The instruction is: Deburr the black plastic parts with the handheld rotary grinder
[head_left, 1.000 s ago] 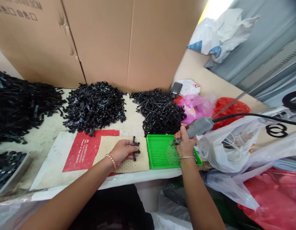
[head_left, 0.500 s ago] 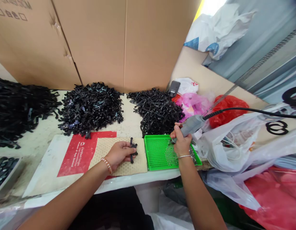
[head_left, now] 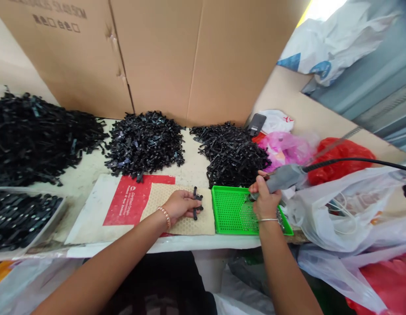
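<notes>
My left hand [head_left: 180, 205] pinches a few small black plastic parts [head_left: 195, 203] over a beige textured mat [head_left: 206, 223]. One long part stands crosswise at the fingertips, with shorter ones beside it. My right hand [head_left: 267, 199] is wrapped round a grey electric screwdriver [head_left: 287, 177], whose cable runs off to the right. Its tip points down and left over a green perforated tray [head_left: 227, 214]. Small metal screws [head_left: 250, 216] lie in the tray's right part. The tip itself is hard to make out.
Three heaps of black parts, the left [head_left: 35, 135], middle [head_left: 145, 144] and right [head_left: 234, 155], lie before a large cardboard box [head_left: 157, 57]. A bin of black parts [head_left: 22, 218] stands at left. A phone [head_left: 256, 124] and plastic bags [head_left: 321, 210] are at right.
The camera view has swung left, so everything appears further right and more of the left bin shows. Both hands keep their holds, with little visible movement over the mat and tray.
</notes>
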The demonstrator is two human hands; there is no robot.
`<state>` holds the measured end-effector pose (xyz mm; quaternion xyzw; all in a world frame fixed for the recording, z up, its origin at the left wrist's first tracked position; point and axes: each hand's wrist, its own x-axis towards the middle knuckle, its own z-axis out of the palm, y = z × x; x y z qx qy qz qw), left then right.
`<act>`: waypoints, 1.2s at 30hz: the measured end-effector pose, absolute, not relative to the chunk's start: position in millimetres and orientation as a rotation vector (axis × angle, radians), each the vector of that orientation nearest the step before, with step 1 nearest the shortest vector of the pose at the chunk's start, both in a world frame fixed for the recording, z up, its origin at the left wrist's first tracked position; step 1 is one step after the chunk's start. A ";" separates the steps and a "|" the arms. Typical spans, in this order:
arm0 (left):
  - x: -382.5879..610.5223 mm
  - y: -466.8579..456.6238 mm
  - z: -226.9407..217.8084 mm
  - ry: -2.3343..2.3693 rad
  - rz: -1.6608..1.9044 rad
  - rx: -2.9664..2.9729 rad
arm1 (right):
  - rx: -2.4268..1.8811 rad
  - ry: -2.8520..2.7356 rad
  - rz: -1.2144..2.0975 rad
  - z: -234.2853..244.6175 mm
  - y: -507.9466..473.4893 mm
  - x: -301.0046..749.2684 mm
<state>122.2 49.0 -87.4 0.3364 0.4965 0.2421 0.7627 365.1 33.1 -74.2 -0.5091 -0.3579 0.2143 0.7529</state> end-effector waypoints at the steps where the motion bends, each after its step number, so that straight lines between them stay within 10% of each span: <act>1: 122.9 48.9 -86.5 1.079 0.525 0.731 | -1.082 -0.760 0.465 -67.8 31.7 362.3; 13: 127.7 49.4 -90.3 1.053 0.534 0.723 | -0.863 -0.761 0.957 -42.9 18.2 244.9; 36: 129.1 48.6 -92.4 1.048 0.529 0.781 | -0.873 -0.722 0.919 -57.3 23.0 237.5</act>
